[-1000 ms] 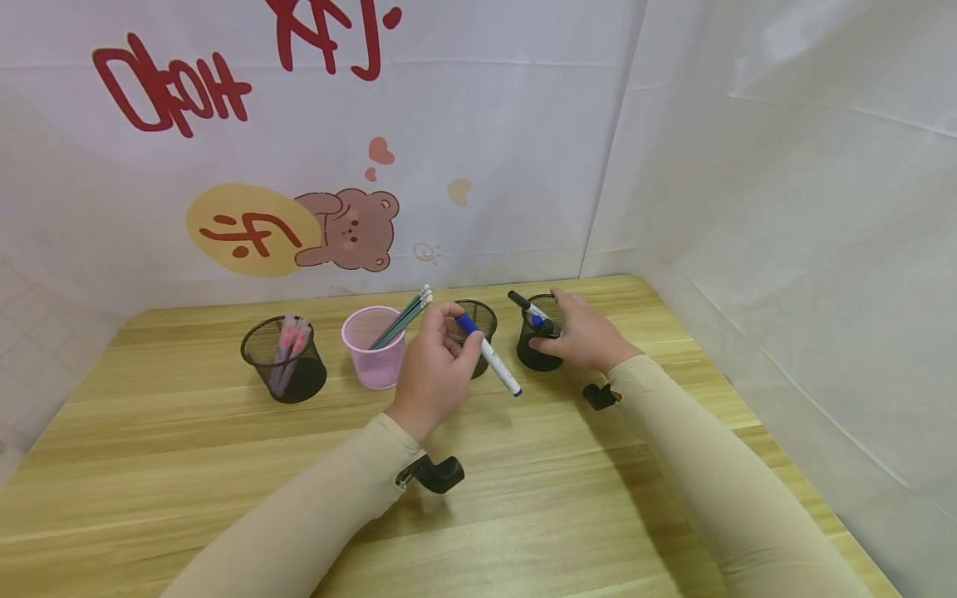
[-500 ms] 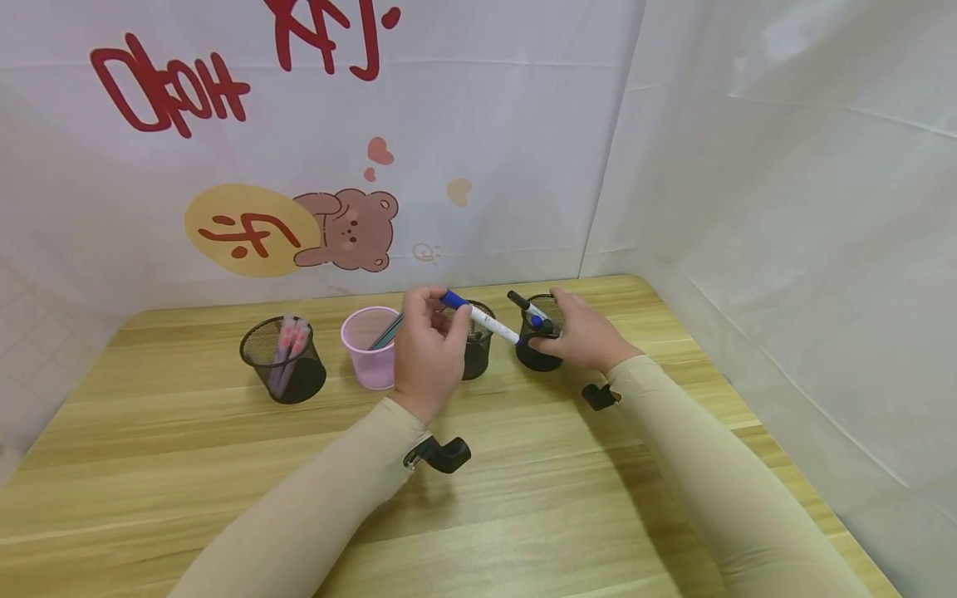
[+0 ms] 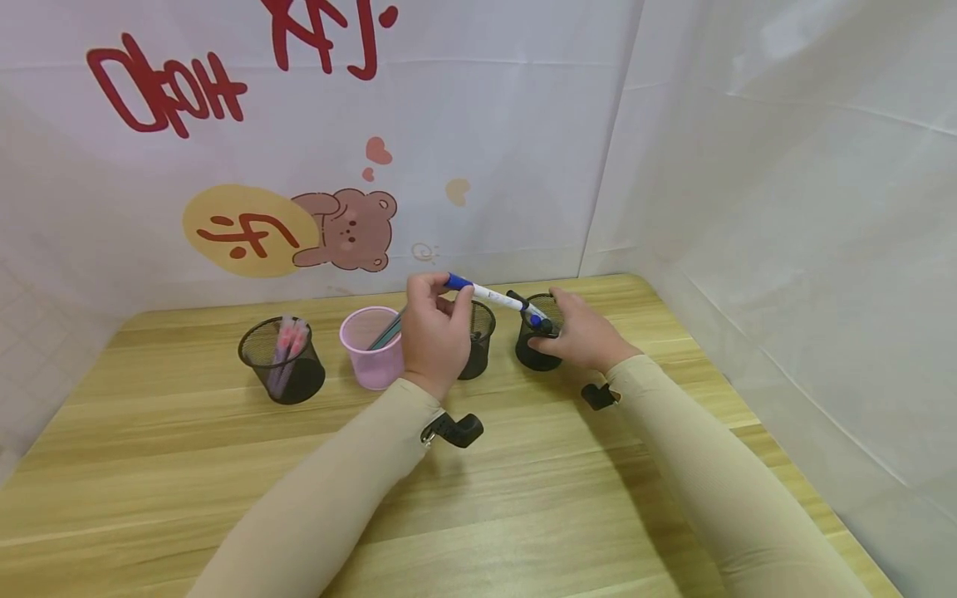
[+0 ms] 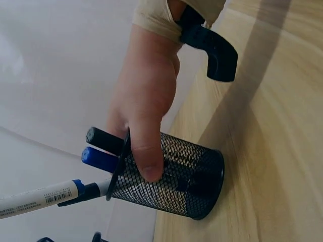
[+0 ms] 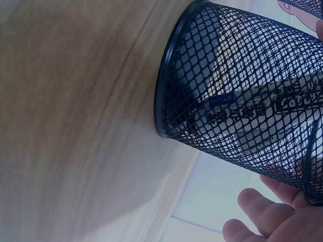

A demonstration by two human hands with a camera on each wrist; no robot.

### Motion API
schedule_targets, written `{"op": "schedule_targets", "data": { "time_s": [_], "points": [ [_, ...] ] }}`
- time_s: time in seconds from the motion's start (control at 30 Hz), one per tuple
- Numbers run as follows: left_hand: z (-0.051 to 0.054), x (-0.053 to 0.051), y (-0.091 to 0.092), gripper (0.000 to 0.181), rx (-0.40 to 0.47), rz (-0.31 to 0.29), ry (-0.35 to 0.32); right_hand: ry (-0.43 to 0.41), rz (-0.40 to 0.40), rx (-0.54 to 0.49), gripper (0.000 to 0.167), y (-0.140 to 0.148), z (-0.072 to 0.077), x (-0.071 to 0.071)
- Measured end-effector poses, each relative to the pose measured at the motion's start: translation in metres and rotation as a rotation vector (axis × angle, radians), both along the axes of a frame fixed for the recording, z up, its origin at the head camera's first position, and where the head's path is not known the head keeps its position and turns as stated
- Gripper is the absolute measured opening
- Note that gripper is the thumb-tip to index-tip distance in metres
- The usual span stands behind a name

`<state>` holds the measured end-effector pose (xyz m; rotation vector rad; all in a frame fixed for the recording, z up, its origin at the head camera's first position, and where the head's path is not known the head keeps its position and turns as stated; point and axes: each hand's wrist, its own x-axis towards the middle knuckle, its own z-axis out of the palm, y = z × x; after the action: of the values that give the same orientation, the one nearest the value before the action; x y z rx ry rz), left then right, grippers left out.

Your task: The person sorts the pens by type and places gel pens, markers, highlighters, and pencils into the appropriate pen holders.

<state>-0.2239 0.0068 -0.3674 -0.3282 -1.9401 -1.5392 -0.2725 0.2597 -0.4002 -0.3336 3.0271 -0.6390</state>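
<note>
My left hand (image 3: 439,336) pinches a white marker (image 3: 497,296) with a blue cap between thumb and fingers. The marker slants down to the right, its blue end beside a black-capped marker at the rim of the rightmost black mesh pen holder (image 3: 534,355); whether they touch I cannot tell. My right hand (image 3: 591,336) grips that holder, thumb on the near side and fingers at the far side. In the left wrist view, a black cap (image 4: 103,138) and a blue cap (image 4: 98,159) stick out of the upright holder. Through its mesh, the right wrist view shows marker barrels (image 5: 257,103).
Left of it stands another black mesh holder (image 3: 478,353), partly behind my left hand. A pink holder (image 3: 374,370) contains dark green pencils (image 3: 387,332). Further left, a black mesh holder (image 3: 302,386) contains pink-and-purple pens (image 3: 287,349). A white curtain wall (image 3: 785,249) borders the table (image 3: 523,498).
My left hand has raised the marker and moved it up and right, tilting it flatter, so its blue end reaches the rightmost holder's rim. My right hand has kept still on the holder.
</note>
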Motion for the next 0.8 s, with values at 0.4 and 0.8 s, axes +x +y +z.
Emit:
{"op": "schedule_targets", "data": {
  "time_s": [0.4, 0.8],
  "points": [
    [-0.005, -0.006, 0.006, 0.031, -0.087, 0.073, -0.020, 0.012, 0.003, -0.001, 0.110, -0.001, 0.001, 0.001],
    [-0.011, -0.006, 0.011, 0.031, -0.143, 0.103, -0.018, 0.016, 0.006, -0.012, 0.110, -0.002, 0.002, 0.002]
  ]
}}
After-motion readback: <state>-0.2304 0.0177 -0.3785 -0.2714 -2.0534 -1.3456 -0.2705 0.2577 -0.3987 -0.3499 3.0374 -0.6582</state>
